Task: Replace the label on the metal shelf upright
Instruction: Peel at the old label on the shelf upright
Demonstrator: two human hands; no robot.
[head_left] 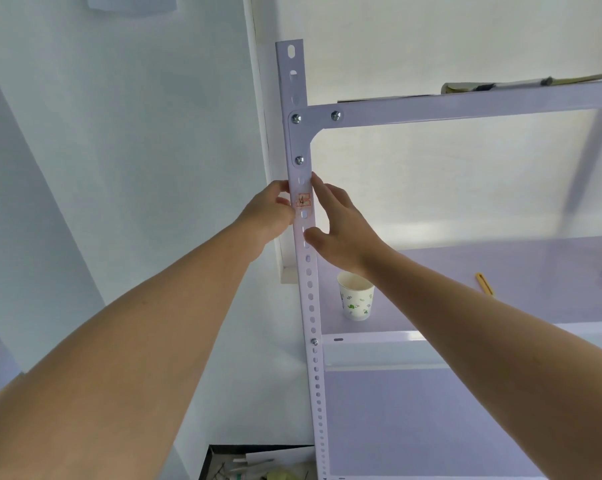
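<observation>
The white perforated metal upright (310,292) runs up the middle of the view, bolted to a shelf beam near its top. A small label with red lines (304,200) sits on its face, below the lowest bolt of the corner bracket. My left hand (270,216) is at the upright's left edge, fingertips touching the label's left side. My right hand (341,226) lies against the upright's right edge, fingers spread, thumb on the face just below the label. Neither hand holds a loose object.
A patterned paper cup (356,296) stands on the middle shelf (500,265) just right of the upright, with a yellow utility knife (483,283) farther right. The top shelf (465,105) carries flat items. A black box of odds and ends (254,462) sits below left.
</observation>
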